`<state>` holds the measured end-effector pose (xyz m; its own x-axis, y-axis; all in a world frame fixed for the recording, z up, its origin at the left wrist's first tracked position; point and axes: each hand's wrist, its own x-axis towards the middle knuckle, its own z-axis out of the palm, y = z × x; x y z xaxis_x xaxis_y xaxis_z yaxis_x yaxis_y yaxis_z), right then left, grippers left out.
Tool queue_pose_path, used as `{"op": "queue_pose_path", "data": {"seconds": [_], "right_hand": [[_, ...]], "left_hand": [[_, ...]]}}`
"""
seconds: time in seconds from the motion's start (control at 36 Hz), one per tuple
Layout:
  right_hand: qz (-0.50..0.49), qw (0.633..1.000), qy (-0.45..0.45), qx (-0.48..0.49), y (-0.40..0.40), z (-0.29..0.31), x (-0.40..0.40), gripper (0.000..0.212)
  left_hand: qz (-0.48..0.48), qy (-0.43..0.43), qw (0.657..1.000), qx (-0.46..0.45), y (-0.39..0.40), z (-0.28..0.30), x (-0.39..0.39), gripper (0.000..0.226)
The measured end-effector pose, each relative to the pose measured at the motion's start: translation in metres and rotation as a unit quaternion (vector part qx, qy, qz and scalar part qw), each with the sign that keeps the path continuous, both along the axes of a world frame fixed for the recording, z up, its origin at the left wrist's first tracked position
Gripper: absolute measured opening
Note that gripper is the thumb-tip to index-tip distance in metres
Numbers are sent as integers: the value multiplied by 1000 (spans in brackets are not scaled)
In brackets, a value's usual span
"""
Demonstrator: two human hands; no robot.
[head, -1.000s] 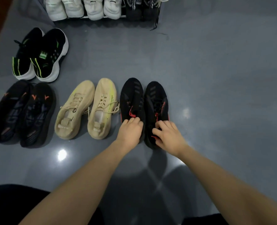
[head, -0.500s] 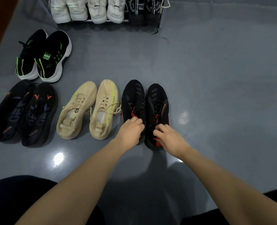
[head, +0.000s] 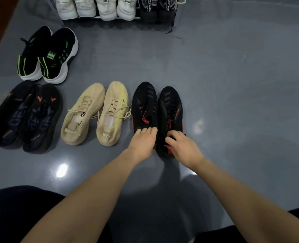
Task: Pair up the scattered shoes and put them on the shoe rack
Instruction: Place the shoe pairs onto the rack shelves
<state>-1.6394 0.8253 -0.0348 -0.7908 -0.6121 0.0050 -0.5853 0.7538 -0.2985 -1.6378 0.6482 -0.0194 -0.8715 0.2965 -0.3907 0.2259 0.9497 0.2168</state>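
Two black shoes with red trim lie side by side on the grey floor, toes pointing away. My left hand (head: 144, 141) grips the heel of the left black-red shoe (head: 145, 106), fingers curled over its collar. My right hand (head: 183, 146) holds the heel of the right black-red shoe (head: 171, 106), thumb and fingers round its rim. The shoe rack (head: 117, 17) stands at the top edge, holding white shoes (head: 96, 7) and a black pair (head: 155, 9).
A beige pair (head: 94, 113) sits just left of my hands. Further left lies a dark pair with orange marks (head: 26, 114), and behind it a black-green pair with white soles (head: 48, 53). Bare grey floor (head: 241, 85) spreads to the right.
Both hands stay on the heels of the black-red shoes, barely shifted. The view has tilted, so the rack and shoes sit slightly lower in the frame.
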Motion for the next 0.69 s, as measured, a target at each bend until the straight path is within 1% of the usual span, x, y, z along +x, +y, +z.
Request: {"op": "queue_pose_path", "data": {"seconds": [0.06, 0.08, 0.11, 0.14, 0.19, 0.25, 0.31, 0.33, 0.39, 0.44, 0.5, 0.58, 0.64, 0.69], "right_hand": [[-1, 1000, 3, -4, 1, 2, 1, 19], [1, 1000, 12, -3, 2, 2, 2, 20], [2, 1000, 21, -1, 3, 3, 2, 21], [6, 999, 33, -4, 4, 2, 2, 22], [18, 998, 56, -8, 6, 1, 3, 20], [28, 996, 80, -4, 10, 0, 1, 8], [30, 996, 84, 9, 14, -1, 0, 17], [28, 997, 72, 18, 16, -1, 0, 18], [14, 999, 39, 33, 17, 2, 0, 14], [-8, 999, -21, 48, 14, 6, 0, 29], [-17, 994, -66, 88, 11, 8, 0, 43], [13, 981, -81, 177, 10, 9, 1, 53], [22, 974, -85, 210, 9, 8, 2, 55], [20, 970, -90, 224, 7, 7, 4, 60]], "left_hand": [[11, -7, 999, 34, 4, -2, -1, 80], [10, -14, 999, 46, 6, -2, -3, 87], [4, -24, 998, 50, 8, -3, -4, 90], [-5, -33, 998, 45, 9, -3, -6, 88], [-17, -45, 998, 30, 9, -4, -9, 77], [-14, -47, 999, 23, 10, -5, -12, 63], [-20, -36, 999, 10, 12, -5, -13, 51], [-23, -29, 999, 2, 12, -4, -13, 46], [-30, -13, 999, -14, 13, -4, -11, 44], [-37, 9, 999, -27, 15, -3, -7, 46], [-38, 24, 998, -35, 16, -3, -3, 45], [-46, 26, 998, -38, 15, 1, -1, 44], [-64, 12, 996, -54, 12, 3, 1, 53], [-77, 2, 994, -83, 10, 4, 4, 71]]}}
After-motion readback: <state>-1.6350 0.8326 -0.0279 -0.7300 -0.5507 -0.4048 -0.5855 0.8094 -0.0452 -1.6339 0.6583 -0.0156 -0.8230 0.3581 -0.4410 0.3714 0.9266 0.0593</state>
